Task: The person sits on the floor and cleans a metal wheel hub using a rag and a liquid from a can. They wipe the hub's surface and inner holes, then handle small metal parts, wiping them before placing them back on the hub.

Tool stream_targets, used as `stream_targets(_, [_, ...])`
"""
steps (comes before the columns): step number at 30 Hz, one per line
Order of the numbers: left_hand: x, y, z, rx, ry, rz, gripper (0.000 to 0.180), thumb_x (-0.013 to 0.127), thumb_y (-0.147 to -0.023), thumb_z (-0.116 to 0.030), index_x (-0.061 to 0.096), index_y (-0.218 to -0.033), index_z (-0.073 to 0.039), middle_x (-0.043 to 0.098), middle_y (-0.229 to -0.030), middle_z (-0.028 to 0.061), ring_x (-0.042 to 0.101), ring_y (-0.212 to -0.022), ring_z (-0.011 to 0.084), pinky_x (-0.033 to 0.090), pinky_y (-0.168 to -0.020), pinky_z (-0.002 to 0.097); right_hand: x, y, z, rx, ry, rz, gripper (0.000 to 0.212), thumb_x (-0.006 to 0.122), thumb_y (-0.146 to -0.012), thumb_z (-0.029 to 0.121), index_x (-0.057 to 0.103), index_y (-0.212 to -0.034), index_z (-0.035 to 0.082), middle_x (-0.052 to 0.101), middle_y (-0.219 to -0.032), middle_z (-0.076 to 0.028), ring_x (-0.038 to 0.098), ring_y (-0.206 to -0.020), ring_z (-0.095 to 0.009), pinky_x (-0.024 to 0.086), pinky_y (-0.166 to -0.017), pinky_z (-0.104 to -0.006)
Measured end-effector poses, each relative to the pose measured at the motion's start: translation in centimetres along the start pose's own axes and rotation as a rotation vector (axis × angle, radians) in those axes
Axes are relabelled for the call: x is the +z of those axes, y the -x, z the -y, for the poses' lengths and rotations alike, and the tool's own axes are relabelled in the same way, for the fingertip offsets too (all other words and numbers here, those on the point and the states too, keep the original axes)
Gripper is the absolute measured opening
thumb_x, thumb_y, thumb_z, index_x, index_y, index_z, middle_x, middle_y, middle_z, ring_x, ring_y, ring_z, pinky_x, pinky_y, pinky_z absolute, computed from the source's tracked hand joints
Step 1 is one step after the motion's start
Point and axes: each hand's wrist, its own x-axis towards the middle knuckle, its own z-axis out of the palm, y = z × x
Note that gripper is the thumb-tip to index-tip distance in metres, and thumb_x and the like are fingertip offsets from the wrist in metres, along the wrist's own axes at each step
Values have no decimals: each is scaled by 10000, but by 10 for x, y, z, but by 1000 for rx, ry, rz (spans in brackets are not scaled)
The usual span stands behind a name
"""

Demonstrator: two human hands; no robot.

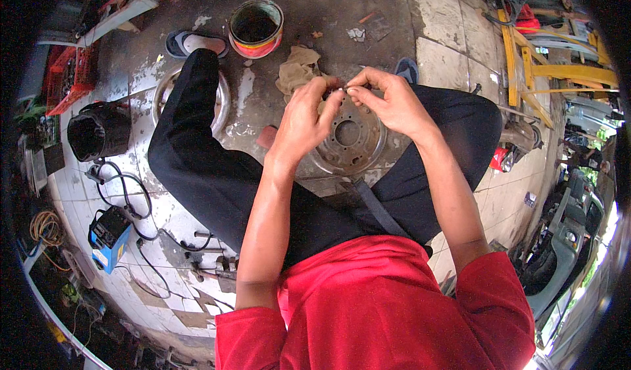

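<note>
Above a round metal wheel disc (pixel 358 156) with a centre hole and a ring of smaller holes, my two hands meet fingertip to fingertip. My left hand (pixel 305 117) is closed in a pinch, thumb toward the right. Opposite it, my right hand (pixel 388 100) also pinches, thumb against forefinger. A tiny pale thing seems to sit between the fingertips, too small to name. The disc lies between my legs, and a dark flat strip (pixel 378 209) runs from its near edge toward my lap. A crumpled tan cloth (pixel 299 67) lies just beyond my left hand.
A paint-stained bucket (pixel 259 46) stands ahead. Another metal rim (pixel 225 110) lies partly behind my left leg. At left are a black container (pixel 98 132), a blue-and-black box (pixel 110 238) with cables and a red crate (pixel 71 74). Yellow metal frames (pixel 526 74) stand at right.
</note>
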Motion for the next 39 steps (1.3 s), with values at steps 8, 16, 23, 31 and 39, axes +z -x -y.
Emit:
stream_targets(8, [-2,0,0,61,-96,-26,225,683,-895,-134,582,-1040,6,651,-991,184,633,-940,375,497,-820,402,1,0,1,5,-2,7,168,659,-927,155,668,-984,-3,709,-868,-94,667,-789,-147,524,-719,-315])
stream_targets(16, [-2,0,-2,-5,33,-38,270,682,-889,-182,595,-1084,-17,650,-1006,166,627,-974,349,482,-853,432,0,-1,2,4,40,19,154,657,-927,133,660,-985,-10,687,-871,-83,643,-810,-136,514,-733,-301])
stream_targets(23, [-7,-2,1,72,-98,25,312,662,-898,-144,559,-1150,8,640,-1097,190,635,-1039,314,487,-897,385,1,-2,0,36,-33,28,167,654,-930,142,656,-992,-13,708,-911,-98,666,-829,-148,533,-766,-321])
stream_targets(31, [-2,-1,5,90,-74,-26,310,678,-890,-189,572,-1127,-19,637,-1030,167,623,-970,355,486,-857,418,1,-2,-2,20,-5,24,166,657,-928,150,658,-989,-4,706,-895,-93,670,-813,-154,527,-748,-316])
stream_targets(39, [-2,1,-1,17,-13,-46,237,671,-897,-184,589,-1037,-13,643,-958,176,628,-905,358,484,-809,433,1,-1,4,52,-11,51,143,640,-942,120,651,-994,-12,664,-866,-47,620,-817,-103,504,-749,-276])
